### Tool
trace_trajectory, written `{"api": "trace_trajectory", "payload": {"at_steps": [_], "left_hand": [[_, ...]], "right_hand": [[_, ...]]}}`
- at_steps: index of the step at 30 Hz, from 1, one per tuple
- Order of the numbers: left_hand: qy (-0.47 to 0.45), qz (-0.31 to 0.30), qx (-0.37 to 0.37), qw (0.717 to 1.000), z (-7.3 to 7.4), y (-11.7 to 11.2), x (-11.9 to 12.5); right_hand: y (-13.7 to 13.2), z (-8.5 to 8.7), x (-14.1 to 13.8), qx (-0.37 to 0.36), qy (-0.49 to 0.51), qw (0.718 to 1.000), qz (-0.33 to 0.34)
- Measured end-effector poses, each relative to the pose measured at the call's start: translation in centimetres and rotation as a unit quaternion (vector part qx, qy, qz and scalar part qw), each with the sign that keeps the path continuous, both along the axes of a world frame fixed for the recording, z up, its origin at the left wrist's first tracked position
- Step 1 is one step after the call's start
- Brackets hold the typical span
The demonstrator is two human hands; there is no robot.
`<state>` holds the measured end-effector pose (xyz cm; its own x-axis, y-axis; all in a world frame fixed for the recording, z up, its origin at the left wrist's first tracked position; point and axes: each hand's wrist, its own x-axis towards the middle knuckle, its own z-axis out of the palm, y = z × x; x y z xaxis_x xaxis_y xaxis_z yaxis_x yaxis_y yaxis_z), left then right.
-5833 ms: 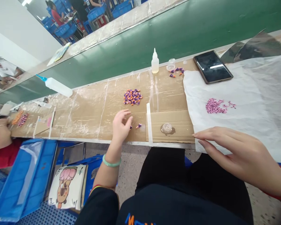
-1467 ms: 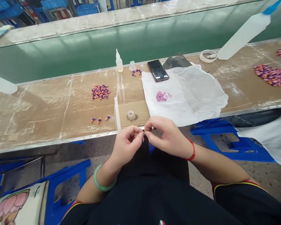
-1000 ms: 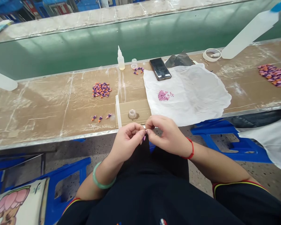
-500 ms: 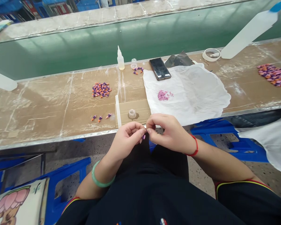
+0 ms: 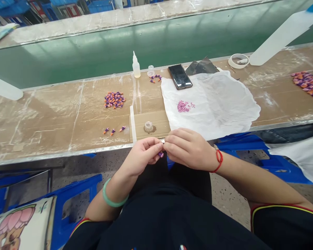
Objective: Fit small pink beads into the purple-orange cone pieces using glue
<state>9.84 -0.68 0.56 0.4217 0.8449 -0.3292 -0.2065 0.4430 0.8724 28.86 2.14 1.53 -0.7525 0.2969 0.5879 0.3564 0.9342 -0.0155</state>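
My left hand (image 5: pixel 146 155) is closed in a pinch on a small purple piece (image 5: pixel 160 154), whose end shows below the fingertips. My right hand (image 5: pixel 189 148) meets it at the fingertips, its fingers pressed together; what they hold, if anything, is hidden. Both hands are just off the table's front edge. Beyond them a small clear cup (image 5: pixel 148 126) stands on a cardboard piece (image 5: pixel 160 119), beside a white strip (image 5: pixel 133 125). A few purple-and-orange pieces (image 5: pixel 113 131) lie to the left, with a heap of similar pieces (image 5: pixel 115 99) behind them.
A white cloth (image 5: pixel 221 100) bears tiny pink pieces (image 5: pixel 184 106) and a phone (image 5: pixel 180 76). Behind stand a dropper bottle (image 5: pixel 136 66) and a clear cap (image 5: pixel 151 71). A tape roll (image 5: pixel 238 61) and another heap (image 5: pixel 308 83) are at the right. Blue stools (image 5: pixel 75 194) are below.
My right hand has turned, its fingers now closing together over the fingertips of my left hand. More of the purple piece's end shows. The view has shifted slightly.
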Motion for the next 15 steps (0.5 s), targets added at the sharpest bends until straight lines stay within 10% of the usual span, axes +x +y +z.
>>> {"api": "trace_trajectory", "payload": {"at_steps": [6, 11, 15], "left_hand": [[0.096, 0.074, 0.133, 0.984, 0.6, -0.6, 0.4], [0.288, 0.14, 0.374, 0.87, 1.5, -1.5, 0.4], [0.341, 0.146, 0.462, 0.806, 1.5, -1.6, 0.1]], "right_hand": [[-0.6, -0.1, -0.4, -0.07, 0.122, 0.99, -0.017], [-1.5, 0.9, -1.3, -0.4, 0.234, 0.884, -0.058], [-1.7, 1.6, -1.7, -0.478, 0.248, 0.841, -0.049]]}}
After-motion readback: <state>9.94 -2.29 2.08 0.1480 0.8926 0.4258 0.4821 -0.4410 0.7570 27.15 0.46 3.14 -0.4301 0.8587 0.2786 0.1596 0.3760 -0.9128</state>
